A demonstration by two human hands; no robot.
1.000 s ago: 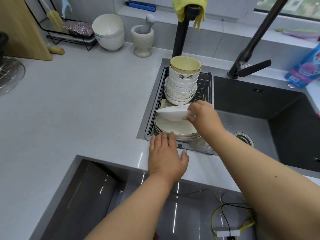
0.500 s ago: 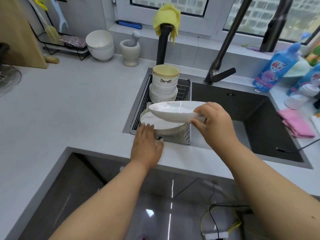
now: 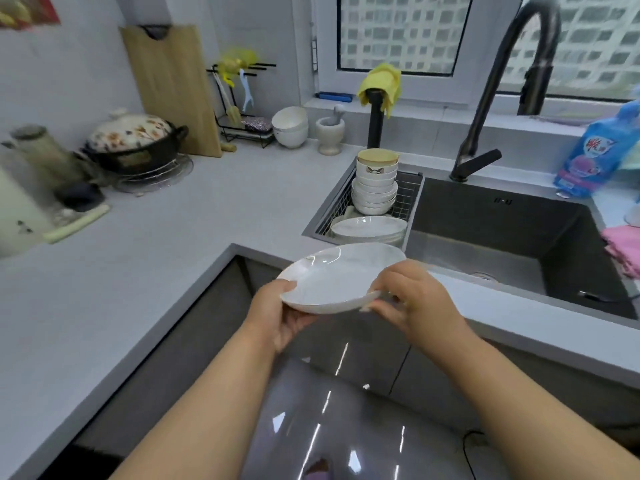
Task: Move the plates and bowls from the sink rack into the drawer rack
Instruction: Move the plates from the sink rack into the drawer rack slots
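Grey counter (image 3: 180, 237) behind; left hand (image 3: 277, 315) and right hand (image 3: 412, 303) both pinch 1 white plate (image 3: 341, 277) between them.

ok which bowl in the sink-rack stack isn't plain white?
The top bowl of the stack: yellowish inside, with a small cat-face mark on its side. The bowls under it are plain white.

The plate (image 3: 337, 277) is white with faint grey marbling, like the white stacked plates (image 3: 369, 227); the bowl stack (image 3: 375, 188) is white, its top bowl (image 3: 377, 160) cream with a dark cat-face mark. The countertop (image 3: 194, 216) is pale grey, the sink (image 3: 502, 233) dark grey, the faucet (image 3: 498, 84) black. A yellow cloth (image 3: 381, 83) drapes a black post, and the pot lid (image 3: 128, 131) shows a red-brown floral pattern on white.
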